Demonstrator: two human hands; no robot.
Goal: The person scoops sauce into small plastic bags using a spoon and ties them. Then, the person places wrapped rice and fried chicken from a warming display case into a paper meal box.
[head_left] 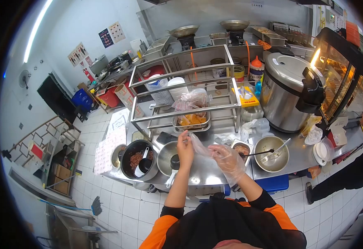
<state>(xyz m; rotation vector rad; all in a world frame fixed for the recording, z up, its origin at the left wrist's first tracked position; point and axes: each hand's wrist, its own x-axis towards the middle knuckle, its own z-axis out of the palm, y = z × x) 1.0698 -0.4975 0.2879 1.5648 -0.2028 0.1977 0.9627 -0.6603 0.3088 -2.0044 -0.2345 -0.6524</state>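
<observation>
Above the steel counter, a second clear plastic glove (199,146) stretches between my hands. My left hand (185,150) is bare and raised, its fingers closed at the left end of that glove. My right hand (228,161) wears a clear plastic glove and pinches the other end. Below and left of my left hand is a steel bowl (165,159) with a black-knobbed, white-handled utensil. A dark pot (138,161) of brownish food with a ladle stands beside it. Behind my right hand sits a square container (242,150) of minced food with a black-handled spoon.
A metal rack (185,110) stands at the back of the counter, with a tray of orange food under plastic. On the right are a metal bowl (271,154) with utensils, a large cooker (287,91) and a lit display warmer (343,83). Another person (351,166) stands at far right.
</observation>
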